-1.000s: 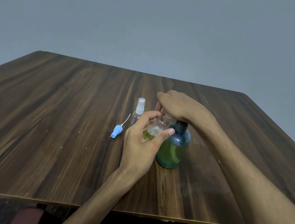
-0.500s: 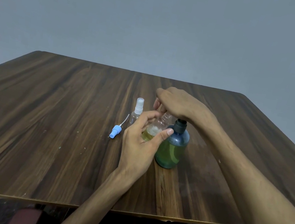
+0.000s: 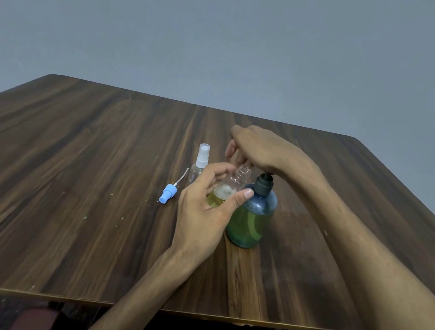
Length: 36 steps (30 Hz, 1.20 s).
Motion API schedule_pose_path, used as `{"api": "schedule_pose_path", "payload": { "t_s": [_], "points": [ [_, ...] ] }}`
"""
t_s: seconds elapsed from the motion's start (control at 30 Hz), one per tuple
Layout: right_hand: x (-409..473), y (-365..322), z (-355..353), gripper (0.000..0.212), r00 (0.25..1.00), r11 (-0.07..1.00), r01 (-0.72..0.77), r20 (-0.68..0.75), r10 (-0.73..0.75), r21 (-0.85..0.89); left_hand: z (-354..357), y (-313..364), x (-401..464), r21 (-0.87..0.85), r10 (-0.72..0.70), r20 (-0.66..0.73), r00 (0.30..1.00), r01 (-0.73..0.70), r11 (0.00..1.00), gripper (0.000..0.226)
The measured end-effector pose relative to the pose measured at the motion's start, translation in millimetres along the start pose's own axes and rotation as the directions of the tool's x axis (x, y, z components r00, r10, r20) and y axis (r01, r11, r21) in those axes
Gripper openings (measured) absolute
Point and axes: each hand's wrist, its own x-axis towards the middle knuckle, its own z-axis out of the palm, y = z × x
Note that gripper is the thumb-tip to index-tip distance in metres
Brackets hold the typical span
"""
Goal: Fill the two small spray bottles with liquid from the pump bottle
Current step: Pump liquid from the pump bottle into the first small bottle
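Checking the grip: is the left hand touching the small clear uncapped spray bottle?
Touching. The head view shows the left hand with thumb and fingers wrapped around the small clear uncapped spray bottle.

No legible text or labels

- Dim, even indoor light; colours look muted and cool.
- Soft sheen on the table near its right side.
- Shadows are faint and diffuse.
- Wide-angle bending curves the table edges.
- Slight softness throughout; fine detail smeared.
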Motion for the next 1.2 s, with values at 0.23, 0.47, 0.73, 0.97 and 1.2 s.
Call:
{"api": "schedule_pose_path", "payload": {
  "t_s": [0.23,0.47,0.73,0.97,1.2],
  "points": [
    [-1.1,0.7,2.8,0.056,1.000,0.999,-0.028,-0.011,0.028,-0.015,0.0,-1.2,0.0,0.015,0.002,-0.001,1.000,-0.002,1.000,0.038],
    [-1.1,-1.6,4.8,0.068,1.000,0.997,-0.028,0.009,0.029,-0.072,0.7,1.0,-0.4,-0.003,-0.001,0.000,1.000,0.001,1.000,0.036],
    [0.1,-1.0,6.5,0.069,1.000,0.998,-0.012,0.028,0.014,-0.068,0.9,0.3,0.5,-0.007,0.005,0.004,1.000,-0.005,1.000,0.037],
    [-1.4,-3.1,4.2,0.062,0.999,0.999,-0.033,0.031,0.034,-0.040,1.9,-1.2,1.0,-0.012,0.006,-0.002,1.000,-0.006,1.000,0.036],
    [1.1,-1.5,2.6,0.056,0.999,0.999,-0.032,0.010,0.032,-0.019,1.5,-3.4,1.2,0.003,0.004,-0.003,1.000,-0.004,1.000,0.037]
  ]
}}
